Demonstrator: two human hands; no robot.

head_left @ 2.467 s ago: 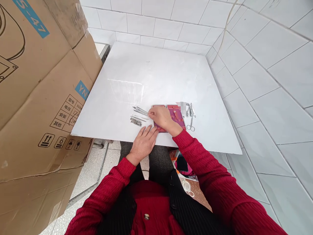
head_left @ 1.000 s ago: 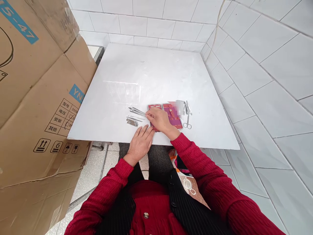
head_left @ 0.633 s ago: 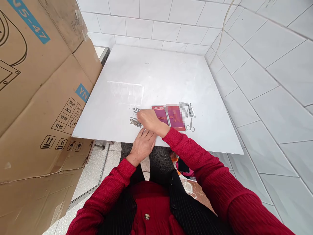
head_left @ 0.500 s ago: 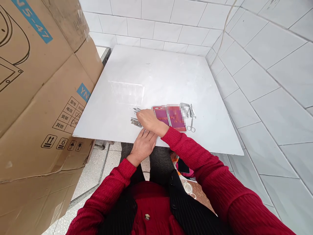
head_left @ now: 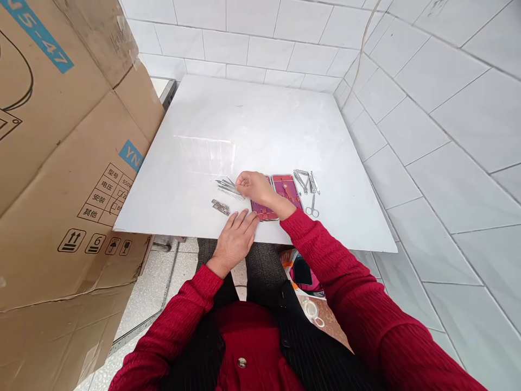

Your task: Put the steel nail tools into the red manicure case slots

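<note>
My right hand (head_left: 255,187) is closed in a pinch over the left half of an open red and purple manicure case (head_left: 288,187). What its fingertips hold, if anything, is too small to make out. Close to its left lie several slim metal manicure tools (head_left: 228,187). My left hand (head_left: 236,238) rests flat at the table's near edge, fingers stretched out, with its fingertips by the case's near left corner. Nail clippers (head_left: 220,207) lie in a small group to the left of that hand. Right of the case are metal nippers (head_left: 302,179) and small scissors (head_left: 312,207).
The white table (head_left: 195,114) meets a tiled wall (head_left: 268,51) at the back and another on the right. A large cardboard box (head_left: 81,163) stands along the left side. Below the near right edge is a bag (head_left: 303,274) with dark and pink contents.
My right hand has lifted slightly and moved right, uncovering more of the slim tools and the clippers. My left hand's fingers now show fully beside the case. The view has shifted a little.
</note>
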